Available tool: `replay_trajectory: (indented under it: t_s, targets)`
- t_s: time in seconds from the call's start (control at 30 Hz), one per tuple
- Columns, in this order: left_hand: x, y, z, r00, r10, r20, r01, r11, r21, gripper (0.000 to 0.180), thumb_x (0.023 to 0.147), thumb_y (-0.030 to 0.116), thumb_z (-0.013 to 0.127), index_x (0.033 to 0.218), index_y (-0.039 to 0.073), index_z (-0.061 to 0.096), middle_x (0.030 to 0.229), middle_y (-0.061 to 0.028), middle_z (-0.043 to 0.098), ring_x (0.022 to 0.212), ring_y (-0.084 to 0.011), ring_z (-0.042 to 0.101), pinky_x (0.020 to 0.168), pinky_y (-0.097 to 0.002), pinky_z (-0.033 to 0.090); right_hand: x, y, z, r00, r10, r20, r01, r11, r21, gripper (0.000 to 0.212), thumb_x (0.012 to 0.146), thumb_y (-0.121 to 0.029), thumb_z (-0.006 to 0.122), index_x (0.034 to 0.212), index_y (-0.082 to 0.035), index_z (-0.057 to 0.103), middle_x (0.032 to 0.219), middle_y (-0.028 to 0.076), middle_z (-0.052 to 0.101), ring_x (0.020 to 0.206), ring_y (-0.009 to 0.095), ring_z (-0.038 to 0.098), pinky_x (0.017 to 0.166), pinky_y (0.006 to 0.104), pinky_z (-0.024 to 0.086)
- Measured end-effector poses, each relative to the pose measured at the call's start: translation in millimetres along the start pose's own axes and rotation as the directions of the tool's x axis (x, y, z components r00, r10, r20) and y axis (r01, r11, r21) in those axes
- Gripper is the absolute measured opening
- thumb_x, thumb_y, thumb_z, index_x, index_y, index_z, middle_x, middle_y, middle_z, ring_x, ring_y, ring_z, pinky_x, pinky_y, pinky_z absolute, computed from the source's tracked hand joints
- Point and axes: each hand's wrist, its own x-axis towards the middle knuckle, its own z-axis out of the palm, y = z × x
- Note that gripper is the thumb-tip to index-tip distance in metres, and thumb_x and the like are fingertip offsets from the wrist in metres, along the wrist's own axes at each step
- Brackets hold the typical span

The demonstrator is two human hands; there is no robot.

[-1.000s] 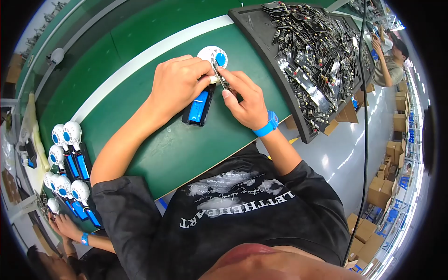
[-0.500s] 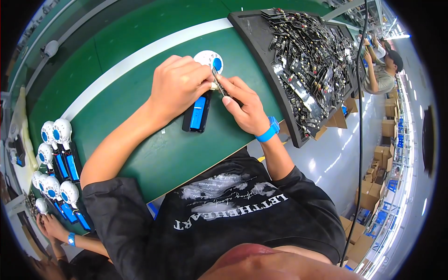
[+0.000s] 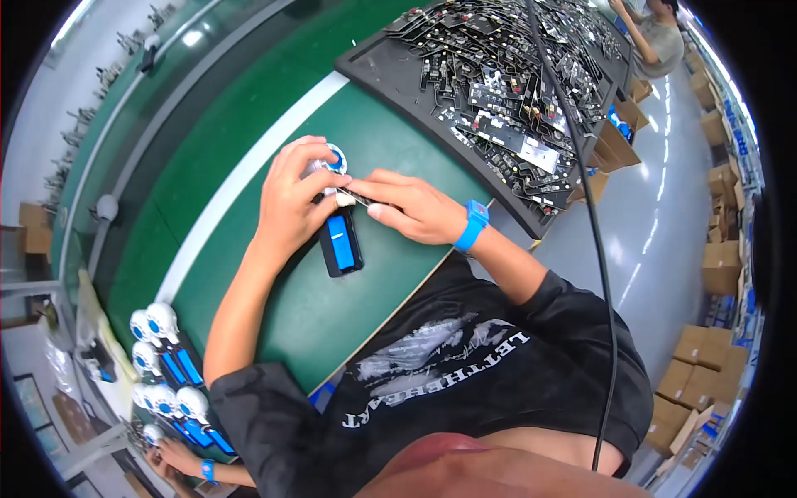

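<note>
In the middle of the green table lies a handheld device with a white round head (image 3: pixel 337 159) and an open black handle (image 3: pixel 349 267). A blue block (image 3: pixel 340 239) sits inside the handle. My left hand (image 3: pixel 292 195) curls around the head, fingers over its far side and thumb near its neck. From the right, my right hand (image 3: pixel 415 207) pinches a thin dark strip (image 3: pixel 359 197), its tip meeting the left fingers at the neck. What kind of piece the strip is, I cannot make out. A small pale part (image 3: pixel 344 200) shows just below the left fingers.
A black tray (image 3: pixel 432 116) heaped with dark circuit boards (image 3: pixel 498 95) stands at far right. Several similar white-headed devices (image 3: pixel 164 324) lie at left, near another person's hand (image 3: pixel 178 455). A black cable (image 3: pixel 594 241) hangs at right. Cardboard boxes (image 3: pixel 701 357) line the floor.
The view has shifted and turned. My left fingers now spread around the white head instead of bunching at its neck. My right hand lies flatter, its strip pointing more sideways.
</note>
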Motion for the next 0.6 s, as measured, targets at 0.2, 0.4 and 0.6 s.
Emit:
replay_trajectory:
  t_s: [0.2, 0.4, 0.6]
  targets:
    - [17, -38, 5, 0.923, -0.162, 0.348, 0.254, 0.938, -0.238, 0.028, 0.078, 0.028, 0.078, 0.095, 0.007, 0.072, 0.120, -0.0114, 0.066, 0.112, -0.0312, 0.066, 0.090, -0.0408, 0.055, -23, -12, -52, 0.928, -0.091, -0.360, -0.159, 0.779, -0.607, 0.053, 0.090, -0.013, 0.068, 0.142, -0.008, 0.058, 0.126, 0.016, 0.063, 0.114, 0.037, 0.061, 0.098, 0.0452, 0.049]
    - [2, -163, -17, 0.861, -0.479, -0.170, 0.484, 0.875, -0.011, 0.017, 0.087, 0.020, 0.068, 0.093, 0.006, 0.074, 0.096, -0.0169, 0.071, 0.090, -0.0326, 0.070, 0.081, -0.0428, 0.056, -68, 29, -84, 0.803, 0.092, -0.589, -0.573, 0.388, -0.722, 0.049, 0.087, -0.017, 0.073, 0.135, -0.009, 0.063, 0.128, 0.012, 0.061, 0.118, 0.033, 0.058, 0.092, 0.0476, 0.048]
    - [-29, -281, -148, 0.005, -0.890, -0.456, 0.477, 0.402, -0.781, 0.052, 0.106, 0.050, 0.048, 0.120, 0.004, 0.068, 0.108, -0.0105, 0.072, 0.085, -0.0219, 0.072, 0.067, -0.0435, 0.058, -58, 31, -80, 0.817, 0.061, -0.573, -0.541, 0.421, -0.728, 0.044, 0.087, -0.015, 0.073, 0.130, -0.009, 0.067, 0.121, 0.011, 0.063, 0.112, 0.033, 0.060, 0.090, 0.0470, 0.048]
